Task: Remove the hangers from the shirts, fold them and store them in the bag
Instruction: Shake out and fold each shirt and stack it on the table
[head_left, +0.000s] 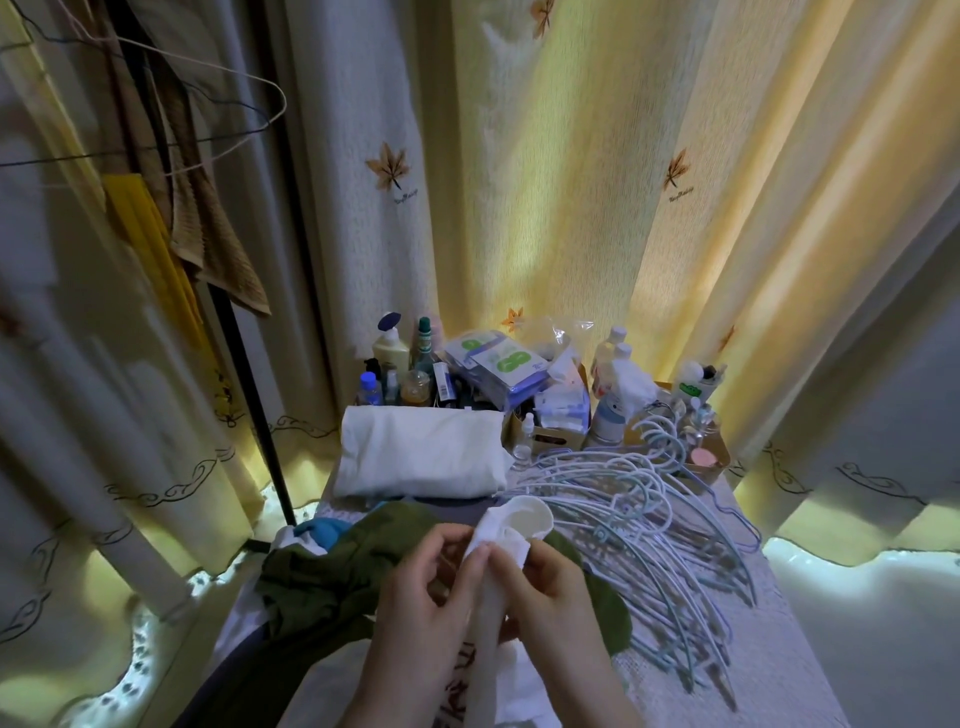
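A: Nearest the camera, the left hand (431, 592) and right hand (553, 603) both pinched the white shirt (511, 545) at its neck. Its hanger (530, 514) wasn't out yet.
B: Progress?
A: Midway, probably. Bare hangers (649, 525) were piled on the right, a folded white piece (421, 457) lay far, and a green garment (322, 577) was crumpled on the left. No bag could be made out.

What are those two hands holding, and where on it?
A white shirt: the left hand and right hand both pinch its top end, near the neck.
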